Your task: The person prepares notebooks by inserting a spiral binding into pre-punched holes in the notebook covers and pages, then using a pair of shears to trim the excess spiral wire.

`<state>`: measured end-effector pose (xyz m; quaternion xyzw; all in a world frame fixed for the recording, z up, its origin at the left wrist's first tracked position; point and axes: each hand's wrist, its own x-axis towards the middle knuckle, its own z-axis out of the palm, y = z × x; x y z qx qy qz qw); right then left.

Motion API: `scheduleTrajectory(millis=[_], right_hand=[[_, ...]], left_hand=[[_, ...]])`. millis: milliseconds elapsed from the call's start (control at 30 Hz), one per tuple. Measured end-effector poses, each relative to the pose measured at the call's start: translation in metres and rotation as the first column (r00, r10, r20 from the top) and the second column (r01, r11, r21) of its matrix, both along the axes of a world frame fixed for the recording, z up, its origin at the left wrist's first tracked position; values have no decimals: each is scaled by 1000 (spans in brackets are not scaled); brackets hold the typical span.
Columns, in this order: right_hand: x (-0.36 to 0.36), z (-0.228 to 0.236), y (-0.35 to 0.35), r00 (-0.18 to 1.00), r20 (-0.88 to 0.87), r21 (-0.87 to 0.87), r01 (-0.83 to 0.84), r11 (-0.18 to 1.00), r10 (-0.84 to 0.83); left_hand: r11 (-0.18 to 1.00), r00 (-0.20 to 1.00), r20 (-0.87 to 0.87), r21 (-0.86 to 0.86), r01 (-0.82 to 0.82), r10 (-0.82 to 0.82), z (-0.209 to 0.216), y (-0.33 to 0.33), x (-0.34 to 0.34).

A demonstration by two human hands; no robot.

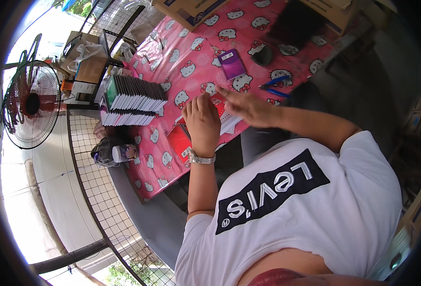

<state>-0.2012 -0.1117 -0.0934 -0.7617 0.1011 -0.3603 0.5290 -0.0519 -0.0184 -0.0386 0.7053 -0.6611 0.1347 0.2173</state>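
Note:
A red-covered spiral notebook [178, 139] lies near the table's front edge, its white pages [229, 123] showing on the right. Over it is my left hand [202, 119], with a metal watch on the wrist. Its fingers are curled; what they hold, if anything, is hidden. My right hand [252, 108] reaches across the right part of the notebook, fingers stretched out toward the left hand. Beyond the hands lies a purple notebook [232, 65]. Blue-handled pliers [276, 86] rest to the right of it.
Stacked spiral notebooks [131, 97] stand at the table's left, with a lidded jar [119, 153] nearer me. A dark rounded object [263, 56] and cardboard boxes [186, 12] sit farther back. A fan [32, 104] stands left of the wire mesh [93, 174].

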Motion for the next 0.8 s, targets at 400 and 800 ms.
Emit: scheduleTrajectory(millis=[400,800], right_hand=[[-1,41,-59,1000,-22,-585,3,811,-20],[-14,57,-32,988,-133,-452,15,892,-84]], left_hand=[[999,995,-96,0,39,-39,7,6,1],[998,999,-16,-50,49,-50,5,8,-11]])
